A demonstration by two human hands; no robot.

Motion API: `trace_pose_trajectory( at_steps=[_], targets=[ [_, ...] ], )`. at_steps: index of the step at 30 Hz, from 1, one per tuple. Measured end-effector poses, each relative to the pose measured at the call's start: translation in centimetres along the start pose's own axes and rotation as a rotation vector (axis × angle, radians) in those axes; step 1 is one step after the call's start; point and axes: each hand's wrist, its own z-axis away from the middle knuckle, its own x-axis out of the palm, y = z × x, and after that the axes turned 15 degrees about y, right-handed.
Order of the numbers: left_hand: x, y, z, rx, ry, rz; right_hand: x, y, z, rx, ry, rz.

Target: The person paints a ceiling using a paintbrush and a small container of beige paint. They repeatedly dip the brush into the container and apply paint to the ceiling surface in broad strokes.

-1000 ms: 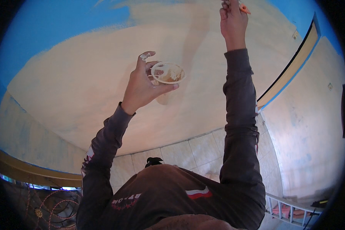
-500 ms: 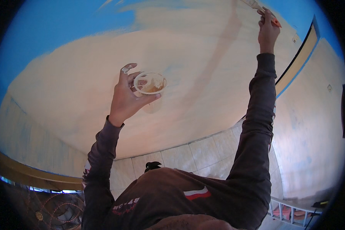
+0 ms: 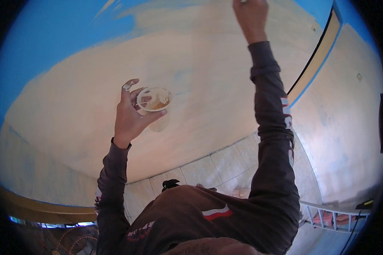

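My left hand (image 3: 130, 115) is raised in front of me and grips a small clear plastic cup (image 3: 154, 102) smeared with cream paint; there is paint on my forefinger too. My right hand (image 3: 252, 15) reaches high along the wall at the top edge of the view, closed around a paintbrush (image 3: 243, 1) of which only a pale tip shows. Both arms are in dark long sleeves. The wall (image 3: 208, 80) in front of me is mostly cream, with a blue area (image 3: 51, 38) left at its upper and left side.
A tiled floor (image 3: 219, 163) lies below. A yellow strip edged in blue (image 3: 314, 63) marks the corner with the pale side wall (image 3: 344, 127). A metal ladder (image 3: 327, 214) stands at lower right, and cords lie at lower left.
My right hand has moved left and further up along the wall, taking the brush almost out of view. My left hand with the cup has stayed about where it was.
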Motion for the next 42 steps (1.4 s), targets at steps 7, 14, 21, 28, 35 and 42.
trace_pose_trajectory(
  at_steps=[7,14,21,28,35,42],
  targets=[
    [0.3,-0.1,0.4,-0.029,-0.018,0.059,0.9,-9.8,-0.3,-0.046,-0.030,-0.290],
    [0.6,0.4,0.4,-0.063,-0.006,0.072,0.6,-10.2,-1.5,0.022,0.128,-0.512],
    [0.7,1.0,0.8,-0.041,0.017,0.042,-4.3,3.5,-0.3,0.283,0.212,-0.232],
    [1.2,1.6,0.0,-0.016,0.025,-0.037,-7.8,15.5,1.1,-0.020,0.096,0.205],
    [0.9,1.6,0.2,-0.065,0.036,-0.044,-3.3,6.5,2.8,0.008,0.049,0.064],
    [0.9,2.2,0.3,-0.075,0.057,-0.043,-0.5,-6.1,1.6,0.026,0.007,-0.236]
  ],
)
